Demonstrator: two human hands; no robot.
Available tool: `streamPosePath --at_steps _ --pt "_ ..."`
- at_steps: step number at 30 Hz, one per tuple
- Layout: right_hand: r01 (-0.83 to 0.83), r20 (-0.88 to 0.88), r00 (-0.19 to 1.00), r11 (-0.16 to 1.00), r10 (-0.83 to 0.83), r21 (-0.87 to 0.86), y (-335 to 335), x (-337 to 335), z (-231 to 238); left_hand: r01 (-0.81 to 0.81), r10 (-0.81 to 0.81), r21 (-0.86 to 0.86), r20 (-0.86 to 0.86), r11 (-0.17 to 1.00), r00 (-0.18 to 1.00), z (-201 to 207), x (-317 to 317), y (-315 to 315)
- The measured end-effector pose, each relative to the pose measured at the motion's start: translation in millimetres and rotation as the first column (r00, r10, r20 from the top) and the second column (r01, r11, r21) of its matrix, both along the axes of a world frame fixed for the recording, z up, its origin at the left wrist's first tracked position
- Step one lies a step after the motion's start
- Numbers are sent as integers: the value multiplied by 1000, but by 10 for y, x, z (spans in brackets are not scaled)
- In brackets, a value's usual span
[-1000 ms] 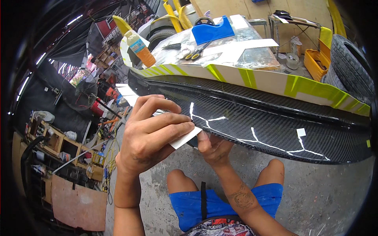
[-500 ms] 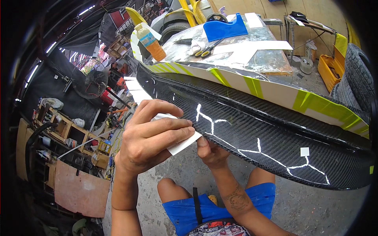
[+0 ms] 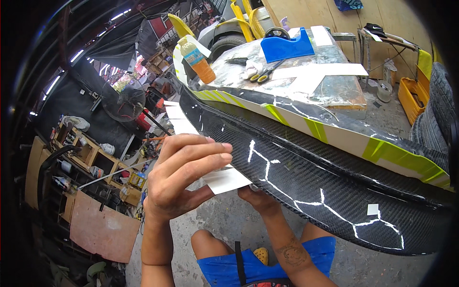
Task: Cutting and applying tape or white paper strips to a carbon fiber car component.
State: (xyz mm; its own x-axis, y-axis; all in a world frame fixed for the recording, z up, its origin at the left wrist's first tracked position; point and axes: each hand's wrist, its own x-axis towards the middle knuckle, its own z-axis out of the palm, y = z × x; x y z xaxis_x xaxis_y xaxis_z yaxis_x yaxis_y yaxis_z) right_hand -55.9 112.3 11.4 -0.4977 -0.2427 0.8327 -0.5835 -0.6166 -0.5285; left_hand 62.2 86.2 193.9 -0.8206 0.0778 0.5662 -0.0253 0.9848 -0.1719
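A long glossy black carbon-fibre panel (image 3: 311, 177) runs across in front of me, with white reflections broken along its surface. Over its near edge, my left hand (image 3: 179, 174) has its fingers stretched out and parted from the thumb. The thumb lies against the lower left of a white strip (image 3: 227, 181), which sticks out from the panel's edge. Just below the strip's right end is my right hand (image 3: 260, 197), at the panel's underside; most of its fingers are hidden. More white strips (image 3: 179, 119) hang along the same edge farther left.
Yellow-green tape (image 3: 315, 130) holds a white band along the panel's far side. Behind it, a worktable (image 3: 344, 98) carries a blue tape dispenser (image 3: 287, 47), scissors (image 3: 267, 74) and a bottle of orange liquid (image 3: 198, 62). Tyres (image 3: 432, 110) stand at right, a fan (image 3: 123, 98) at left.
The fingers of my left hand have lifted and spread away from the white strip. My right hand has slipped slightly lower under the edge. The whole view has shifted a little.
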Motion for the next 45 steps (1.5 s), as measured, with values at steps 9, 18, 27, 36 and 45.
streamPosePath --at_steps 9,18,27,36,45 --pt "-418 194 899 901 392 118 -171 67 165 -39 42 -38 88 999 995 3 75 -131" --pt "-580 248 815 719 524 384 -229 86 89 22 -21 -26 40 999 999 -57 88 -205" --pt "-518 354 843 438 404 735 -99 -100 -607 204 -208 -108 -22 973 978 465 541 -956" --pt "-391 330 917 333 226 858 1524 447 -1061 213 -280 506 61 836 958 1309 -87 -2181" --pt "-608 611 778 73 -144 791 2174 1328 631 -423 1 637 552 645 834 405 -2189 -1597"
